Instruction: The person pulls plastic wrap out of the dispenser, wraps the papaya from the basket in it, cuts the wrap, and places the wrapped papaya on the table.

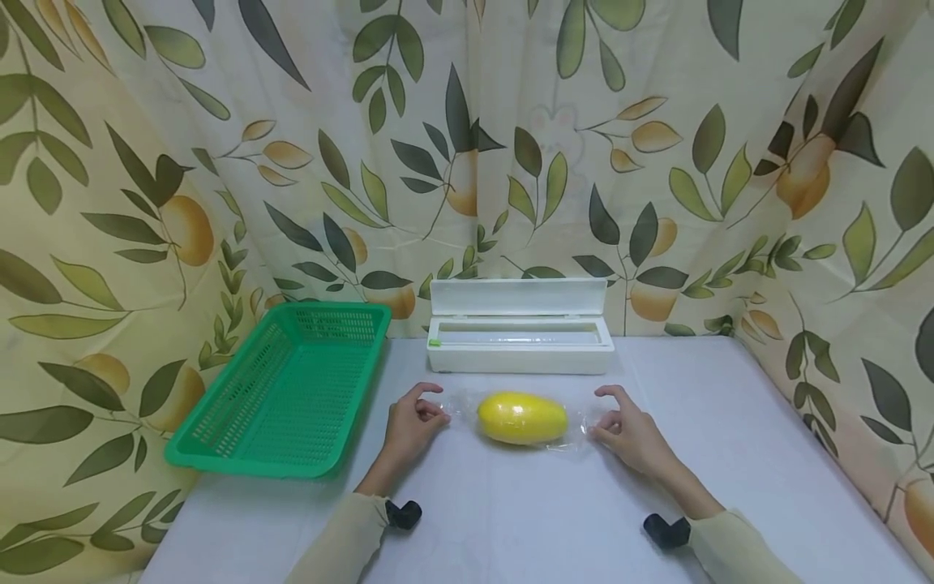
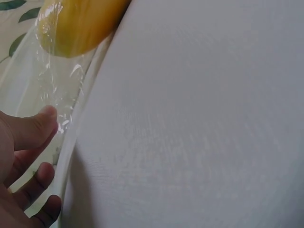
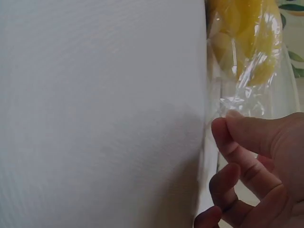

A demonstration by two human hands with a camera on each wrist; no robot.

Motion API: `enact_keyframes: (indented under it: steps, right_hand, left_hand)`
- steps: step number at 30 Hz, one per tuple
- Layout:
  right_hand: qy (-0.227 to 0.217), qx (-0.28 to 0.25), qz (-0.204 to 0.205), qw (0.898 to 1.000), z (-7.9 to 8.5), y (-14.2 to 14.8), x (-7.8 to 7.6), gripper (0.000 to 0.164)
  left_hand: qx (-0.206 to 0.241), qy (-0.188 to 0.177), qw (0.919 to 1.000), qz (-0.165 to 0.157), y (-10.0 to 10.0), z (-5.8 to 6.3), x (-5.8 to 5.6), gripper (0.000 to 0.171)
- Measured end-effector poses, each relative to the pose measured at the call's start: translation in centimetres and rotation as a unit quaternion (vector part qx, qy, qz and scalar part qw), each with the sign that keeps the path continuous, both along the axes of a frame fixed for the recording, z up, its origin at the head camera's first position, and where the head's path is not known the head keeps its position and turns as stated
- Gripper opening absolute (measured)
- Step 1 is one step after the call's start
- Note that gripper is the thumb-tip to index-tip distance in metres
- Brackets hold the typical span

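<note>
In the head view a smooth yellow oval fruit (image 1: 522, 418) lies sideways on the white table, wrapped in clear cling film (image 1: 579, 423). Film sticks out past both ends of the fruit. My left hand (image 1: 412, 426) pinches the left end of it between thumb and forefinger, the other fingers loosely bent. On the opposite side, my right hand (image 1: 633, 430) pinches the right end. Both wrist views show crinkled film running from the fingertips to the fruit, with the left hand (image 2: 28, 152) and the right hand (image 3: 256, 159) apart from the fruit itself.
Behind the fruit stands a white cling film box (image 1: 521, 360), lid raised, with a roll inside. A green perforated basket (image 1: 292, 469) sits at the left of the table (image 1: 511, 519). Leaf-patterned curtains (image 1: 511, 162) enclose the back and sides.
</note>
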State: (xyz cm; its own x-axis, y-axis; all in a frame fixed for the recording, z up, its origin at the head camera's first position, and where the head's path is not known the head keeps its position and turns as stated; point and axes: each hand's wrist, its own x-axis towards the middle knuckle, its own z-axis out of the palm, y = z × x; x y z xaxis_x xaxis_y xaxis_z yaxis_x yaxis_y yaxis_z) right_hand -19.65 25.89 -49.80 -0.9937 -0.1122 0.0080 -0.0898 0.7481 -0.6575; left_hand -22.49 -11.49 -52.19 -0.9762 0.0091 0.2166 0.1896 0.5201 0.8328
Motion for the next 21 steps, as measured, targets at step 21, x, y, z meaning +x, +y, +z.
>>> enact_keyframes:
  steps: [21]
  right_hand:
    - [0.064,0.052,0.028,0.996,4.9,2.0,-0.2,0.053]
  left_hand:
    - [-0.026,0.067,0.9974,-0.003,-0.4,2.2,1.2,0.038]
